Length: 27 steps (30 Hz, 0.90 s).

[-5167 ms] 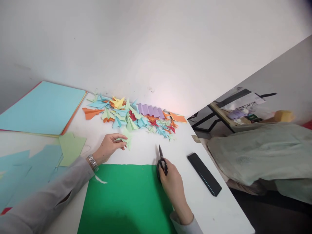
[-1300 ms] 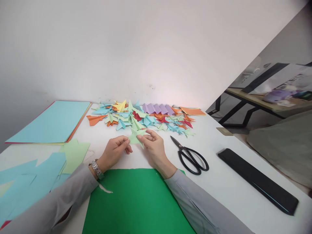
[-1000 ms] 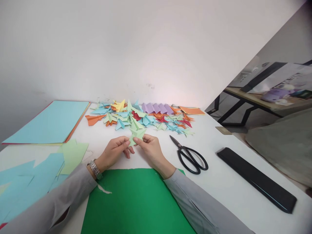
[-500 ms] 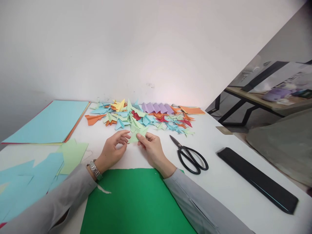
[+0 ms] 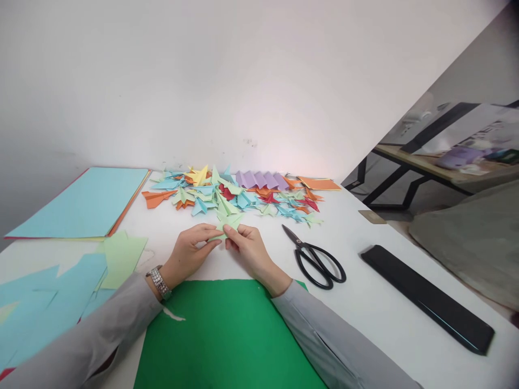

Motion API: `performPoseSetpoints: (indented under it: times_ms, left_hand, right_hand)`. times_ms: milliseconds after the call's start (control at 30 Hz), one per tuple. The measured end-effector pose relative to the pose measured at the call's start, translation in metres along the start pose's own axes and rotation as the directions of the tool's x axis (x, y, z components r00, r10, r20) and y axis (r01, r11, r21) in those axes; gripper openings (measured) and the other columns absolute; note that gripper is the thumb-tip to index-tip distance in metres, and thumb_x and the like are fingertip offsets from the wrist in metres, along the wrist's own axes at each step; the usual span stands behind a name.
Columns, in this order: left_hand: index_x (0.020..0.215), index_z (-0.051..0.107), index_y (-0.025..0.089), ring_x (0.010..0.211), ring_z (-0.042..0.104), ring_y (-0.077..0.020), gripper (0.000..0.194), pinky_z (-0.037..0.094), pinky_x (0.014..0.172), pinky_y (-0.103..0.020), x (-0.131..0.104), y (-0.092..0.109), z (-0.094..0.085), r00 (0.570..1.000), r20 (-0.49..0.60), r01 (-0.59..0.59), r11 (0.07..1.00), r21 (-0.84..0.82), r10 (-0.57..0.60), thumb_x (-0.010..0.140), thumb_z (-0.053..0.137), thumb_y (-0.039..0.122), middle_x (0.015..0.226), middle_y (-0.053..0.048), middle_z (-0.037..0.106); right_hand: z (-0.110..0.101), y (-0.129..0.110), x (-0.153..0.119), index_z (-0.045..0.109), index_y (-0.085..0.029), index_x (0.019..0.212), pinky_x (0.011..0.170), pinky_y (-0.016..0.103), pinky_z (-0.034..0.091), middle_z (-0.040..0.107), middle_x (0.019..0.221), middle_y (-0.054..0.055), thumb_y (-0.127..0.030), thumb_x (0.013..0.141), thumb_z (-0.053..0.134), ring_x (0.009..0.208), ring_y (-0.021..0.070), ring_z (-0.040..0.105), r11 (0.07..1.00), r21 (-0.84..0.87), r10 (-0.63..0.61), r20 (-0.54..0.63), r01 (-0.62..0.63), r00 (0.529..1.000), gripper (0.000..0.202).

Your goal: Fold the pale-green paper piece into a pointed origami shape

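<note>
A small piece of light green paper (image 5: 229,220) is held above the white table, just beyond the green sheet (image 5: 223,335). My right hand (image 5: 253,249) pinches it, thumb on top. From the other side, my left hand (image 5: 191,249) has its fingers closed on the paper's left edge, with a metal-banded watch at the wrist. Part of the paper is hidden behind the fingers. Right behind it lies a pile of small folded paper planes (image 5: 227,205) in green, blue, orange, yellow and red.
Black-handled scissors (image 5: 320,262) and a long black object (image 5: 427,297) lie to the right. Coloured sheets are stacked (image 5: 89,202) at the back left, with loose blue paper (image 5: 52,302) nearer. Pleated purple paper (image 5: 261,180) and an orange stack (image 5: 320,183) lie along the wall.
My left hand has moved right and closed onto the paper's edge; its fingers were apart from it before. The paper sits slightly lower and is turned in my right hand.
</note>
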State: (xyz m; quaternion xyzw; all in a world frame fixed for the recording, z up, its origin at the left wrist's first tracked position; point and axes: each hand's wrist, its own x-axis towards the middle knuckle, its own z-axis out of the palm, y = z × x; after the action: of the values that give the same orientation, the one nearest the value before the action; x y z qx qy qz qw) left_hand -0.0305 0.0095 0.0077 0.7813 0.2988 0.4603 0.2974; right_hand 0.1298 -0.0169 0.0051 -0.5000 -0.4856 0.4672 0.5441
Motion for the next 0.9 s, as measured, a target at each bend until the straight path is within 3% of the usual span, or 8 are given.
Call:
performPoseSetpoints:
  times_ms: [233, 400, 533, 733, 833, 900]
  left_hand:
    - [0.087, 0.075, 0.022, 0.083, 0.068, -0.0193, 0.014, 0.056, 0.078, -0.033, -0.0002, 0.0, 0.0003, 0.999, -0.026, 0.032, 0.999, 0.007, -0.032, 0.079, 0.065, 0.026, 0.089, -0.007, 0.075]
    - [0.084, 0.075, 0.022, 0.08, 0.067, -0.0183, 0.013, 0.056, 0.073, -0.03, 0.001, 0.002, -0.001, 0.997, -0.029, 0.066, 0.998, -0.013, -0.067, 0.08, 0.064, 0.026, 0.086, -0.006, 0.075]
    - [0.08, 0.075, 0.021, 0.073, 0.066, -0.0172, 0.01, 0.055, 0.062, -0.028, 0.0019, 0.0025, -0.0014, 0.993, -0.007, 0.113, 0.99, -0.08, -0.114, 0.077, 0.067, 0.026, 0.082, -0.006, 0.073]
    - [0.077, 0.075, 0.019, 0.066, 0.064, -0.0153, 0.011, 0.055, 0.057, -0.028, 0.0021, 0.0014, -0.0016, 0.982, 0.056, 0.19, 0.952, -0.239, -0.182, 0.074, 0.071, 0.028, 0.08, -0.006, 0.071]
    - [0.077, 0.074, 0.018, 0.063, 0.063, -0.0141, 0.013, 0.056, 0.056, -0.027, 0.0021, 0.0018, -0.0017, 0.972, 0.068, 0.234, 0.931, -0.278, -0.224, 0.074, 0.071, 0.03, 0.081, -0.006, 0.072]
    - [0.076, 0.074, 0.018, 0.061, 0.063, -0.0134, 0.013, 0.056, 0.055, -0.027, 0.0023, 0.002, -0.0018, 0.966, 0.076, 0.257, 0.925, -0.281, -0.246, 0.074, 0.071, 0.031, 0.08, -0.005, 0.072]
  right_hand:
    - [-0.0002, -0.0001, 0.001, 0.061, -0.018, 0.046, 0.051, 0.028, 0.034, 0.052, 0.044, 0.001, -0.055, 0.079, 0.057, 0.045, 0.0115, 0.041, 0.999, 0.043, 0.0, 0.047, -0.002, 0.999, 0.05]
    - [0.0004, -0.001, 0.0014, 0.056, -0.019, 0.048, 0.049, 0.026, 0.032, 0.055, 0.046, -0.001, -0.052, 0.071, 0.067, 0.044, 0.01, 0.04, 0.997, 0.073, 0.012, -0.008, -0.012, 1.0, 0.042]
    - [0.0005, -0.0021, 0.0014, 0.053, -0.019, 0.048, 0.046, 0.025, 0.026, 0.056, 0.045, -0.002, -0.048, 0.062, 0.076, 0.041, 0.0082, 0.036, 0.997, 0.073, 0.031, -0.04, -0.028, 0.999, 0.04]
    - [-0.0004, -0.0019, 0.0001, 0.053, -0.018, 0.048, 0.045, 0.025, 0.024, 0.057, 0.046, -0.001, -0.046, 0.063, 0.076, 0.041, 0.0077, 0.035, 0.997, 0.071, 0.044, 0.005, -0.044, 0.999, 0.04]
    - [-0.0002, 0.0001, 0.001, 0.057, -0.017, 0.055, 0.046, 0.025, 0.027, 0.058, 0.05, -0.002, -0.043, 0.062, 0.077, 0.043, 0.008, 0.038, 0.995, 0.098, 0.017, 0.009, -0.018, 1.0, 0.034]
    - [0.0002, 0.0022, 0.0023, 0.061, -0.019, 0.07, 0.044, 0.023, 0.028, 0.053, 0.048, -0.007, -0.042, 0.062, 0.078, 0.042, 0.0081, 0.037, 0.986, 0.165, 0.011, -0.025, -0.007, 1.0, 0.03]
